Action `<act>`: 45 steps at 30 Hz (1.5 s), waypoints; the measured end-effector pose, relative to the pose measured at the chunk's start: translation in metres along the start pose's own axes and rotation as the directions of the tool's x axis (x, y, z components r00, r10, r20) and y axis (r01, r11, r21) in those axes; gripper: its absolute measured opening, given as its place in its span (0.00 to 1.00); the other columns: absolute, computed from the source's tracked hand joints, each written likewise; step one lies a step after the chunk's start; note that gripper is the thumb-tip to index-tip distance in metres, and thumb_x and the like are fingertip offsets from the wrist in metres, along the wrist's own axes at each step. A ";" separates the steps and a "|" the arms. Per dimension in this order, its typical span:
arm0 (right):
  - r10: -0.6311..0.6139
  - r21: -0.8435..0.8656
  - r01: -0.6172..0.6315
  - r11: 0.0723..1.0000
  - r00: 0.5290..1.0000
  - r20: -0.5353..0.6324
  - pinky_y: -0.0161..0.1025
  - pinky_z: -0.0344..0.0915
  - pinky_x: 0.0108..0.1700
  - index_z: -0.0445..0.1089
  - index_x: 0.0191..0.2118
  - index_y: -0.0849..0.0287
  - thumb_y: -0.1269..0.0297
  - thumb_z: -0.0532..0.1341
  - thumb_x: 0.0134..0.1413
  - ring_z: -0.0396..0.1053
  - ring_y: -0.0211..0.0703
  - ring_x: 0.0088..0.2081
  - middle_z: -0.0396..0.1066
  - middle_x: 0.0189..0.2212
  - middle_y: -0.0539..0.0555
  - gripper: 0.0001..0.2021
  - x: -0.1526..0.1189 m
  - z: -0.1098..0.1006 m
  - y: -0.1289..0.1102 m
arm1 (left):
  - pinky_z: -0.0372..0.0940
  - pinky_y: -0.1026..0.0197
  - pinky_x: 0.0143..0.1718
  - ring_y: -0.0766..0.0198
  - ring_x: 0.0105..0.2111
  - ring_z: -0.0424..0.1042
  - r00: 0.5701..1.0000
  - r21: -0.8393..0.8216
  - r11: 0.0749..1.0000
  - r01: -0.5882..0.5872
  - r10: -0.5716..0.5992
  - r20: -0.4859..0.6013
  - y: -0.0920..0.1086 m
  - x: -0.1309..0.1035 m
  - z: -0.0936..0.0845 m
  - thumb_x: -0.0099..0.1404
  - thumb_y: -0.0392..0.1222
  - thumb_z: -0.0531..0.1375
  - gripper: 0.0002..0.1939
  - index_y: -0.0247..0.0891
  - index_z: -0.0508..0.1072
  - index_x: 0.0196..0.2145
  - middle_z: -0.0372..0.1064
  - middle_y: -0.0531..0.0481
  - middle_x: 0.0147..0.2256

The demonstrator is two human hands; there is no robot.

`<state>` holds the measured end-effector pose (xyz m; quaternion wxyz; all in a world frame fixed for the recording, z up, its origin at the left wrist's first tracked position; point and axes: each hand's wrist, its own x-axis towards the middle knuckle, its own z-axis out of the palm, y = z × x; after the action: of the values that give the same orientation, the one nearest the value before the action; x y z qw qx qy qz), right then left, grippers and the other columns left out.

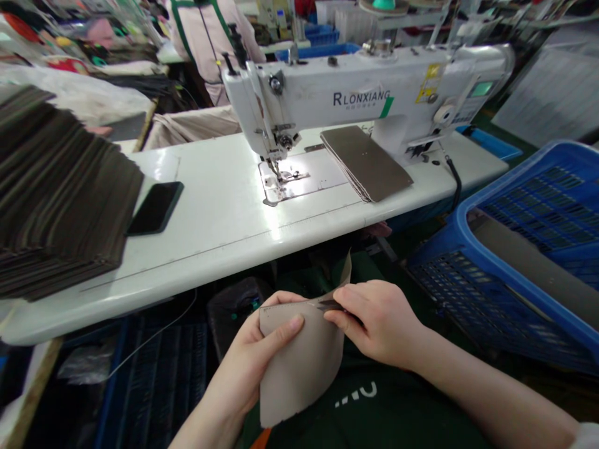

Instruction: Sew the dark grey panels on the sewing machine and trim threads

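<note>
My left hand (269,340) pinches a grey-brown fabric panel (299,374), thumb on the near face and fingers behind it. The panel hangs over my lap with its stitched top edge facing up. At that edge my right hand (374,315) is closed round small dark thread snips (330,305), their tips against the seam. Most of the snips is hidden in my fingers. Beyond my hands stands a white sewing machine (318,93), its needle area lit. Several similar panels (369,162) lie stacked on the machine's bed.
On the white table (210,206), a tall stack of dark panels (60,193) stands at the left beside a black phone (156,207). A blue plastic basket (515,287) with panels in it is at my right. Another person (210,43) is behind the machine.
</note>
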<state>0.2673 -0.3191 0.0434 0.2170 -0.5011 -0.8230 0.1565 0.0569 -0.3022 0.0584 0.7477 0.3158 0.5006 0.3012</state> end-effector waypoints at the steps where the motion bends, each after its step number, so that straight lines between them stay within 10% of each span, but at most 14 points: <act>1: -0.004 0.001 0.004 1.000 1.000 -0.002 0.39 0.48 0.32 0.66 0.34 0.59 0.55 0.51 0.67 0.62 0.38 0.29 0.69 0.29 0.51 0.15 0.001 0.000 0.000 | 0.61 0.68 0.26 0.65 0.26 0.69 1.000 0.010 1.000 -0.010 0.010 -0.002 0.000 0.000 0.000 0.55 0.47 0.69 0.17 0.40 0.71 0.39 0.73 0.51 0.31; 12: 0.269 0.473 -0.229 0.851 0.963 -0.017 0.31 0.57 0.31 0.66 0.39 0.56 0.52 0.62 0.58 0.65 0.34 0.28 0.69 0.29 0.47 0.13 0.005 -0.002 -0.014 | 0.60 0.67 0.33 0.64 0.34 0.65 0.966 0.400 0.880 -0.257 0.242 0.089 0.000 -0.004 -0.003 0.64 0.45 0.62 0.07 0.40 0.70 0.37 0.67 0.52 0.34; 24: 0.151 0.594 -0.147 0.791 0.988 0.043 0.30 0.55 0.28 0.63 0.37 0.57 0.63 0.58 0.61 0.60 0.31 0.25 0.63 0.24 0.45 0.04 0.003 0.004 -0.018 | 0.61 0.66 0.32 0.61 0.33 0.67 0.959 0.469 0.840 -0.274 0.275 0.069 -0.002 -0.001 0.000 0.63 0.45 0.62 0.08 0.40 0.74 0.38 0.70 0.50 0.34; 37: 0.121 0.093 -0.118 0.989 0.992 -0.027 0.37 0.51 0.34 0.66 0.40 0.59 0.53 0.53 0.66 0.63 0.40 0.31 0.67 0.30 0.50 0.14 -0.006 0.005 -0.004 | 0.59 0.66 0.28 0.66 0.26 0.68 0.996 0.162 0.983 -0.088 0.088 0.008 0.000 0.000 0.003 0.57 0.48 0.67 0.13 0.41 0.73 0.38 0.73 0.53 0.30; 45: 0.018 -0.018 -0.018 1.000 1.000 0.004 0.38 0.47 0.33 0.63 0.34 0.58 0.54 0.52 0.66 0.60 0.40 0.30 0.66 0.29 0.50 0.14 0.002 -0.001 -0.006 | 0.60 0.67 0.30 0.67 0.29 0.67 0.989 0.261 0.959 -0.107 0.076 0.128 0.003 0.001 0.000 0.61 0.47 0.65 0.11 0.39 0.71 0.37 0.70 0.52 0.32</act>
<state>0.2628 -0.3194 0.0477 0.2095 -0.5101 -0.8202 0.1520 0.0572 -0.2996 0.0596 0.7114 0.4535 0.4770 0.2465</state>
